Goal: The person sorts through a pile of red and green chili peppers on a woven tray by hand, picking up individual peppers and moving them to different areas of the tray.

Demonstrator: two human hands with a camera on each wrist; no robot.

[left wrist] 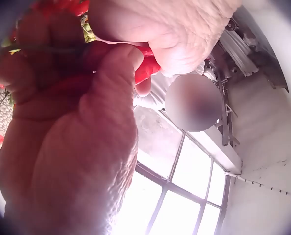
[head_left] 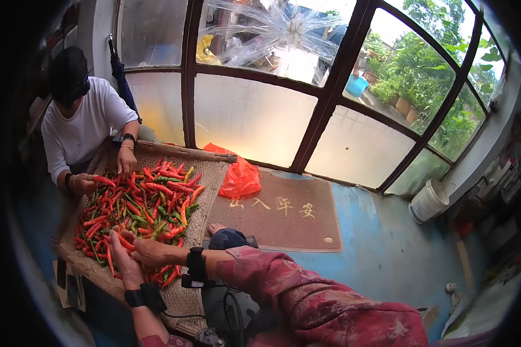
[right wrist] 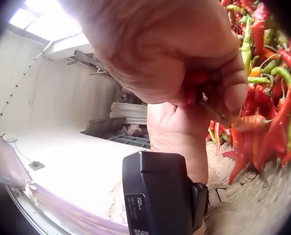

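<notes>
Over the near edge of a pepper heap (head_left: 162, 188), the left hand (head_left: 125, 263) and right hand (head_left: 150, 254) meet around a red pepper (head_left: 126, 243). In the left wrist view, the thumb of the left hand (left wrist: 77, 156) presses on a red pepper (left wrist: 148, 68), and the right hand (left wrist: 184, 34) grips it from above. The right wrist view has the right hand (right wrist: 165, 49) with fingers curled round a red pepper (right wrist: 194, 78) whose thin stem shows, against the palm of the left hand (right wrist: 172, 125). The fingers partly hide the pepper.
Red and green peppers lie on a woven tray (head_left: 211, 173). Across it, a person in a white top (head_left: 81, 124) has both hands at the heap. A red plastic bag (head_left: 240, 179) lies by a brown doormat (head_left: 283, 217). A white bucket (head_left: 428, 201) stands at right.
</notes>
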